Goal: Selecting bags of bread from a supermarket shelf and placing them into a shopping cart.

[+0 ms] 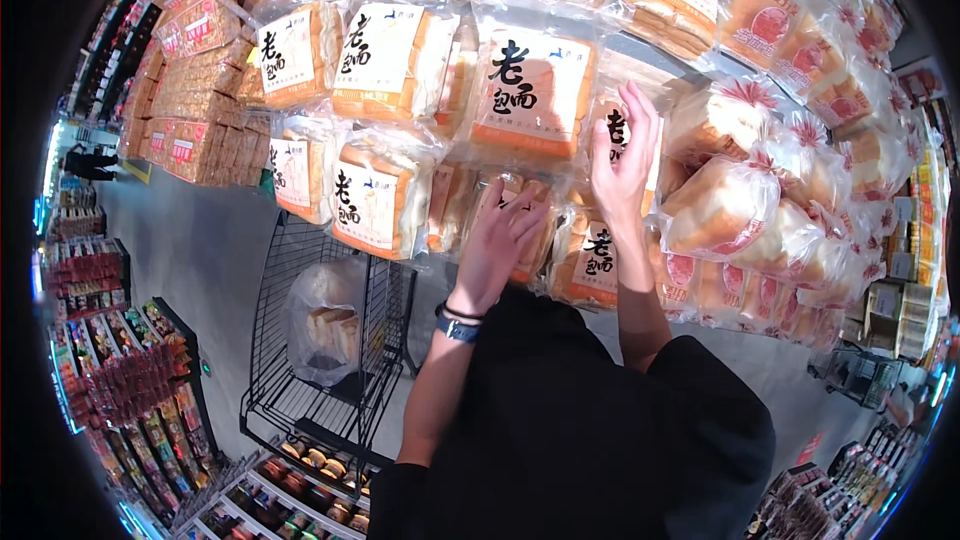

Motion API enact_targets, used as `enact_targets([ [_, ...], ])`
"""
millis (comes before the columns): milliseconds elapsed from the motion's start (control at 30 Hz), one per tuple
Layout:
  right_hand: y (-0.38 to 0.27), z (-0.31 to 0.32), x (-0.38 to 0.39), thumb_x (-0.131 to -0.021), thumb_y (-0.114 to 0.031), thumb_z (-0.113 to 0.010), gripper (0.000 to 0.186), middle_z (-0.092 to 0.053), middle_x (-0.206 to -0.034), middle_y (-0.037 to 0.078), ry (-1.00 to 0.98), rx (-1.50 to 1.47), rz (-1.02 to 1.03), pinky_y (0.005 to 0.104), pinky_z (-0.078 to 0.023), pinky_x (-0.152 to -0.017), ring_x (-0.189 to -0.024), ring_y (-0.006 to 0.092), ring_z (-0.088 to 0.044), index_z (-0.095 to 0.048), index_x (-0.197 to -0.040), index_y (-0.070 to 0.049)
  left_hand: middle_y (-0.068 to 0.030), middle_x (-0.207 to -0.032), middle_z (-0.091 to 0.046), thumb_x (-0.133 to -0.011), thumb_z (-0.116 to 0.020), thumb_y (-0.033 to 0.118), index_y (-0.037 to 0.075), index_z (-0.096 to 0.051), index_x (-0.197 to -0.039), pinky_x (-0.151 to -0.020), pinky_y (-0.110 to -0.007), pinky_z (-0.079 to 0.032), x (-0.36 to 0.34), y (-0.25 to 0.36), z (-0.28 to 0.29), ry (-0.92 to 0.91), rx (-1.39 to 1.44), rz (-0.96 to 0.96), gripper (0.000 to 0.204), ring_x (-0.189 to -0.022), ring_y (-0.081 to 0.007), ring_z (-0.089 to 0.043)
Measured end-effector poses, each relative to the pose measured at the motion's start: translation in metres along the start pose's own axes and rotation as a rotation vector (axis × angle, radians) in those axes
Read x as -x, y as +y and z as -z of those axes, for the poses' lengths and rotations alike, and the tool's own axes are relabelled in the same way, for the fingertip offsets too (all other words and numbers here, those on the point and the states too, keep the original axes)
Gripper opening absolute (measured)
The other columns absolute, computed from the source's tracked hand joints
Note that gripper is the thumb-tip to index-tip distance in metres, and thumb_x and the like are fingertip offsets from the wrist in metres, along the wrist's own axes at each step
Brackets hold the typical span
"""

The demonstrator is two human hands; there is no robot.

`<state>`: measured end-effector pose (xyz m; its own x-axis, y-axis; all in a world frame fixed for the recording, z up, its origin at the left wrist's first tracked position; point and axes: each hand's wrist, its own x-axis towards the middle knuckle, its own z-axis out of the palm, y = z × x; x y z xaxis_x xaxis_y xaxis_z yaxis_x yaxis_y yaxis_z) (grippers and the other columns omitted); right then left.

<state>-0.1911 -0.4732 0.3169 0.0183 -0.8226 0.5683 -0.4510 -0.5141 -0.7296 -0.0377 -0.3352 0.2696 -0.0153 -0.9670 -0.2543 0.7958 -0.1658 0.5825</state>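
Observation:
Bagged sliced bread with white and orange labels is piled on the display in front of me. My left hand (500, 245) has its fingers spread over a front bread pack (541, 240), which it partly hides. Farther right, my right hand (622, 175) is raised with fingers stretched upward, in front of another bread pack (645, 160); whether it touches the bag I cannot tell. A large bread pack (530, 95) lies face up just beyond and between the hands. Below the right hand's wrist is one more labelled pack (590, 265).
On the left stands a black wire shopping cart (262, 340) holding a clear bag of bread (330, 330). Brown packaged goods (200, 145) are stacked at the display's left end. Clear bags of plump bread (722, 208) with red-printed tops crowd the right. Stocked shelves (120, 355) line the aisle.

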Motion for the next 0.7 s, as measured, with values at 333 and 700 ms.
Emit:
enact_targets([
  [333, -0.046, -0.031, 0.062, -0.103, -0.005, -0.053, 0.022, -0.065, -0.114, 0.018, -0.212, -0.484, 0.074, 0.039, -0.049, -0.1, -0.102, 0.0263, -0.066, -0.061, -0.119, 0.008, -0.0216, -0.119, -0.069, -0.109, -0.039, 0.029, -0.009, -0.042, -0.146, -0.108, -0.043, -0.046, 0.128, 0.05, 0.107, 0.078, 0.077, -0.09, 0.054, -0.096, -0.0243, -0.07],
  [700, -0.222, -0.146, 0.194, -0.092, 0.01, -0.055, 0.017, -0.071, -0.083, 0.012, -0.842, -0.443, 0.099, 0.0321, -0.056, -0.071, -0.077, 0.023, -0.071, -0.07, -0.095, 0.003, -0.016, -0.107, -0.072, -0.109, -0.041, 0.029, -0.008, -0.056, -0.132, -0.104, -0.038, -0.05, 0.281, 0.113, 0.276, 0.363, 0.119, -0.443, 0.046, -0.08, -0.0165, -0.065],
])
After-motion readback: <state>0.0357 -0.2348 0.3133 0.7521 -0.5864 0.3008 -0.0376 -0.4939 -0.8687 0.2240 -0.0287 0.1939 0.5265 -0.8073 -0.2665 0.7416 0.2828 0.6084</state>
